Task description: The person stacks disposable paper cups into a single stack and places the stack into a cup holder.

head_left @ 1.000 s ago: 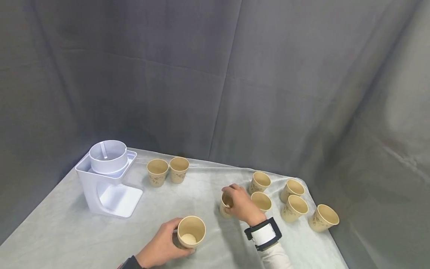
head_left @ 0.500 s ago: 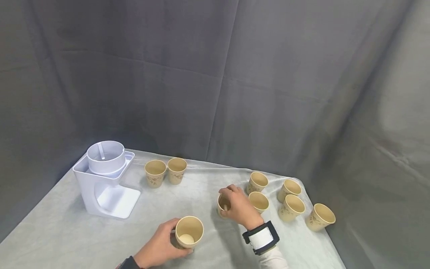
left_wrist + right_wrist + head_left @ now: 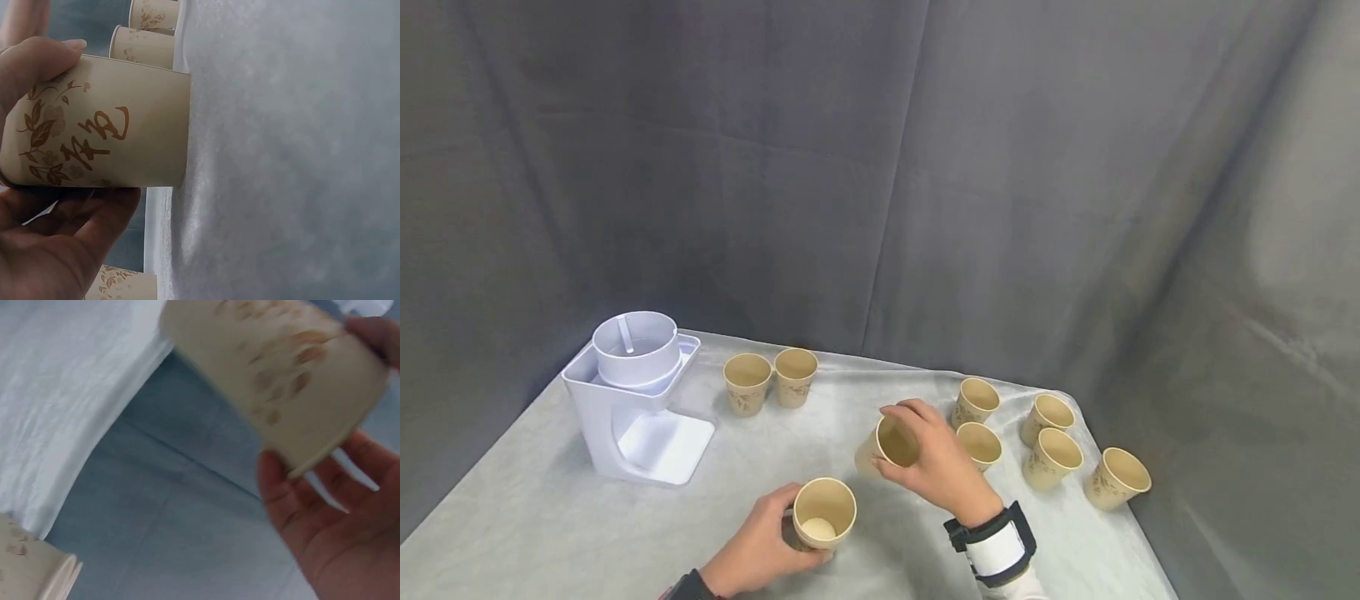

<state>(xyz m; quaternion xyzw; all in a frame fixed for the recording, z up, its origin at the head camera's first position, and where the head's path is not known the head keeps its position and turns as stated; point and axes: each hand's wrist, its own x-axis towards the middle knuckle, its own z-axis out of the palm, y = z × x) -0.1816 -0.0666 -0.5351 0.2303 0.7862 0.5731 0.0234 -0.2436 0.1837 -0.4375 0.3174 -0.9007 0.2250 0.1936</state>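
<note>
My left hand (image 3: 765, 537) grips a beige paper cup (image 3: 825, 510) near the front of the table, thumb on one side and fingers on the other. In the left wrist view that cup (image 3: 119, 125) shows brown leaf prints and written characters, its base down at the cloth. Just to the right, my right hand (image 3: 942, 457) holds a second paper cup (image 3: 868, 457) by its rim, tilted with the mouth toward the palm. The right wrist view shows this tilted cup (image 3: 275, 375) blurred, with fingertips at its rim.
Two paper cups (image 3: 747, 392) stand at the back, beside a white holder (image 3: 602, 425) with a round white container (image 3: 638, 354) on top. Several more cups (image 3: 1051, 462) stand at the right, one (image 3: 977, 446) partly behind my right hand. Grey curtains (image 3: 880, 167) enclose the cloth-covered table (image 3: 760, 467).
My right hand has lifted its cup from the table and tilted it, moving slightly left. My left hand and its cup have stayed in nearly the same place.
</note>
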